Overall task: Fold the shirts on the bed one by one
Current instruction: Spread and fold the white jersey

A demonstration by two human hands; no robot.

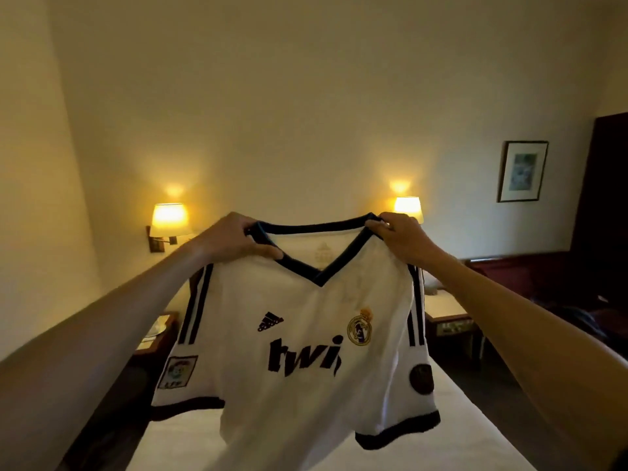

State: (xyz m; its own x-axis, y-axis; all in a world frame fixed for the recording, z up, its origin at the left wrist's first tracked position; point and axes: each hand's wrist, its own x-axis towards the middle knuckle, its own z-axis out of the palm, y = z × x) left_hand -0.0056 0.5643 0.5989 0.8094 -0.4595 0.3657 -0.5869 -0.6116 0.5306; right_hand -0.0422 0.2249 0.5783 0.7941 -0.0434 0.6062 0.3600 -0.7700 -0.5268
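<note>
A white short-sleeved football shirt (299,334) with a dark V-neck collar, dark stripes down the shoulders and dark cuffs hung in the air, lifted above the white-sheeted bed (452,419). Its front faced the camera, showing a dark three-bar logo, a round crest, large dark letters across the chest and a patch on each sleeve. The lower hem ran out of view at the bottom edge.

The left hand (231,239) gripped the shirt at the left shoulder, beside the collar, with the fingers curled over the top edge and the thumb pressed along the front of the fabric. The right hand (397,236) pinched the right shoulder in the same way, fingers closed tightly on the cloth at the collar's end. Both arms were stretched forward, and the collar was drawn taut between the two hands.

Beyond the shirt, two wall lamps with pale shades glowed on the far cream wall, the left lamp (169,219) in full view and the right lamp (408,207) partly hidden by the right hand. A framed picture (522,171) hung on the wall at the far right. A dark wooden nightstand (452,324) stood to the right of the bed, and another nightstand (156,334) stood at the left.
</note>
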